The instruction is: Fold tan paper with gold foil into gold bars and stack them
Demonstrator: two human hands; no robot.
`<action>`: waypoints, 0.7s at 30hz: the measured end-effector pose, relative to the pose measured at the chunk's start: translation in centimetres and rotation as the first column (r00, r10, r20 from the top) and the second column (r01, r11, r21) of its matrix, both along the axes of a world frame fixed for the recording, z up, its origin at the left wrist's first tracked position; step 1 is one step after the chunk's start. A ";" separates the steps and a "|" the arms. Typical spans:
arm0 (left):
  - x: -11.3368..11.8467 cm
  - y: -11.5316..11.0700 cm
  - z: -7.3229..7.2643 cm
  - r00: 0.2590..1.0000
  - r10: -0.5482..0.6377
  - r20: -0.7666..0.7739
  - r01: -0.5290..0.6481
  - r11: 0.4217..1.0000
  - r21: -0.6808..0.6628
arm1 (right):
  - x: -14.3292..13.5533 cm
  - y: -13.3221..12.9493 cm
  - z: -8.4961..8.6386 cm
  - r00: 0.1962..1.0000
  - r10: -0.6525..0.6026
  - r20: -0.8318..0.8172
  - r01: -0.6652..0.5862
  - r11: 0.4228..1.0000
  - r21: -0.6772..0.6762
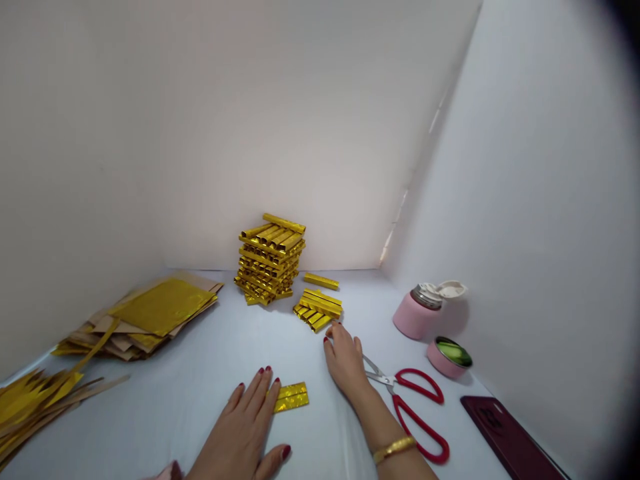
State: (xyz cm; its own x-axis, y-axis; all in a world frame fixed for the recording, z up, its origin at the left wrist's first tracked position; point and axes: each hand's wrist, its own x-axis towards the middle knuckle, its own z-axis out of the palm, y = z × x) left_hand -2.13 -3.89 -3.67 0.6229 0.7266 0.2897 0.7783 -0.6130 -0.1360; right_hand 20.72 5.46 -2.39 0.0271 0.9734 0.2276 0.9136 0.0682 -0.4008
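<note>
My left hand [245,423] lies flat with its fingers stretched over a folded gold paper strip [293,398], whose right end sticks out past the fingers. The strip has a crease running along its length. My right hand [345,360] is at the near edge of a small pile of gold paper tubes [320,305]. Its fingers are bent and somewhat apart, and no held thing shows in them. Beside that wrist lie open scissors [417,413] with red handles; the hand partly hides their blades.
Behind stands a tall crisscross stack of gold tubes [273,263], with one loose tube [321,281] beside it. Gold paper sheets [163,307] and cut strips [35,407] lie left. At right are a pink flask [417,317], a pink cup of green slices [447,363] and a dark red phone [507,433].
</note>
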 end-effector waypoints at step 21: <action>-0.1 0.2 -0.2 0.998 0.000 0.055 0.004 0.998 -0.063 | 0.6 1.6 -1.4 0.953 -0.144 -0.267 0.182 0.976 0.122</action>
State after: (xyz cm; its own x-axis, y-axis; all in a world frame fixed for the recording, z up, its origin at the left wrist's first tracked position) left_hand -2.19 -3.67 -3.89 0.6089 0.7431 0.2776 0.7822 -0.6206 -0.0543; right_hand 21.36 7.10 -3.76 0.2582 0.9083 0.3293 0.7857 0.0009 -0.6186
